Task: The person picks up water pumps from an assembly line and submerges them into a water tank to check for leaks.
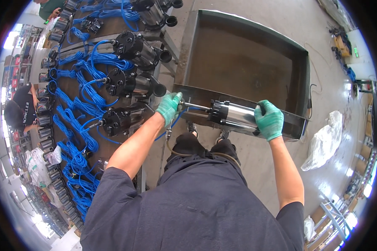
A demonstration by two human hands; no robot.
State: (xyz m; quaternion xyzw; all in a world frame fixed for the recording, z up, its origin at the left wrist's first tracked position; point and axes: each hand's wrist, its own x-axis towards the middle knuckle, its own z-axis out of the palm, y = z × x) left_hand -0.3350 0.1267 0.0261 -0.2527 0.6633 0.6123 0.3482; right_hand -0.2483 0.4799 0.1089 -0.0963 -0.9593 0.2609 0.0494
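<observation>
A submersible pump with a shiny steel body and black end lies sideways over the near ledge of a metal water tank. My right hand, in a green glove, is closed round the pump's right end. A thin metal rod reaches from the pump's black end toward my left hand. That gloved hand is closed round the rod's far end; the exact grip is hidden by the fingers. Just below it hangs a hose fitting, and a blue cable runs beside it.
On the left, a bench holds several similar pumps with coiled blue cables. A person stands at its far side; another person's hand shows at top left. Clear plastic sheeting lies on the floor at right.
</observation>
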